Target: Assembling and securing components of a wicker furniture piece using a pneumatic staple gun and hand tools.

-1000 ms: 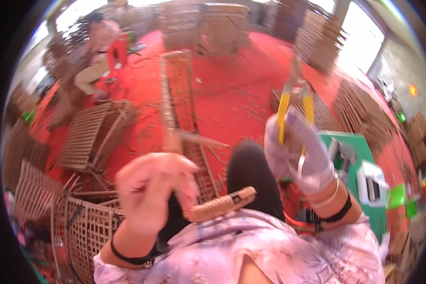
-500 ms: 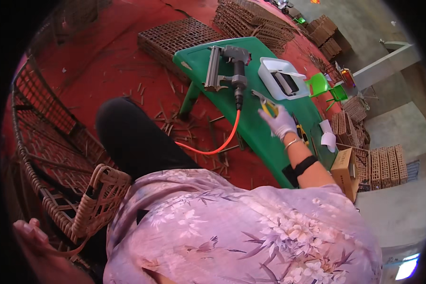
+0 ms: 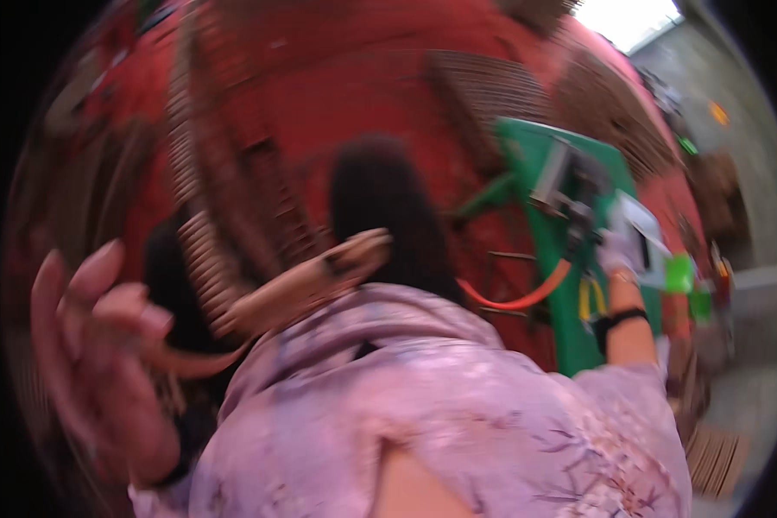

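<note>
Red floor (image 3: 337, 95) fills most of the view, blurred by motion, with woven rattan panels (image 3: 483, 95) lying on it from about eleven o'clock round to one o'clock. A pale pink flowered shirt (image 3: 440, 414) takes up the lower middle, and dark trousers (image 3: 380, 207) show above it at the centre.

At about two o'clock stands a green desk (image 3: 527, 151), carrying a grey nail gun (image 3: 570, 186) with an orange hose (image 3: 518, 298) curving down off its near edge toward the floor, and a white tray (image 3: 643, 237) just beside the gun.

A half-woven rattan frame (image 3: 224, 268) runs from ten o'clock toward the centre, its curved tan end (image 3: 319, 276) resting across the lap.

The left hand (image 3: 95, 345), bare, is at eight o'clock; its grip looks closed around a thin rattan strand (image 3: 190, 363) that leads to the frame, though the blur hides exactly how the fingers sit. The right hand (image 3: 617, 250), in a white glove, reaches out at three o'clock to the desk, touching or just over the nail gun; I cannot tell whether its grip is clamped on it or apart.

As a judgement, the weaving is partly done: the frame is held on the left, while the tool on the desk is being reached for rather than in use on the piece.
</note>
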Tool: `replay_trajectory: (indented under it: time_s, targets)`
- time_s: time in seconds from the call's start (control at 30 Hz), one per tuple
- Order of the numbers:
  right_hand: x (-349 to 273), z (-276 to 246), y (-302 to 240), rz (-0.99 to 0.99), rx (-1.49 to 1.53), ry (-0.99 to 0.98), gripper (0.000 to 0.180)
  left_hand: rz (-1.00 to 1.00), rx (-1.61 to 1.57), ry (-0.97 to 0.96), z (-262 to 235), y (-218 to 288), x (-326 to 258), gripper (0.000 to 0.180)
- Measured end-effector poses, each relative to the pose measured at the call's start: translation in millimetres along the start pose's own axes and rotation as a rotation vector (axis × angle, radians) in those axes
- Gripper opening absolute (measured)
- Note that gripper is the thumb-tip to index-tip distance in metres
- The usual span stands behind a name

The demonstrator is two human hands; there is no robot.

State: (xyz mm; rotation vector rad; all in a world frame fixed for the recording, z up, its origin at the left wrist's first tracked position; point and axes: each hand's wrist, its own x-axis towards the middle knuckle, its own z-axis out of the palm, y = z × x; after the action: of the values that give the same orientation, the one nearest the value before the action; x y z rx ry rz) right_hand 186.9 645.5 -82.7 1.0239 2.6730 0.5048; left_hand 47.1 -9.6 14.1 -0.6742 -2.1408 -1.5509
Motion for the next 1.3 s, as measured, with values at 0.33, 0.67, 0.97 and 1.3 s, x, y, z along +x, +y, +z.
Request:
replay_trajectory:
  time_s: [0.33,0.67,0.97,1.3]
  targets:
    - [-27.7,-62.5,27.8,-0.021,0.863,1.050,0.019,0.474,0.371,-0.104,-38.6,-10.2,-18.8,0.036]
    - [-150.2,-295.6,-190.1,-1.417,2.164,-0.295,0.025,0.409,0.271,-0.162,-19.9,-5.0,-40.6,0.034]
    - [-193.5,-343.0,-300.0,-2.164,1.693,-0.646,0.014,0.504,0.142,-0.181,-10.4,-18.5,-41.8,0.024]
    - [-215.5,-323.9,-308.6,-2.182,1.544,-0.286,0.021,0.504,0.081,-0.127,-4.9,-30.5,-43.8,0.020]
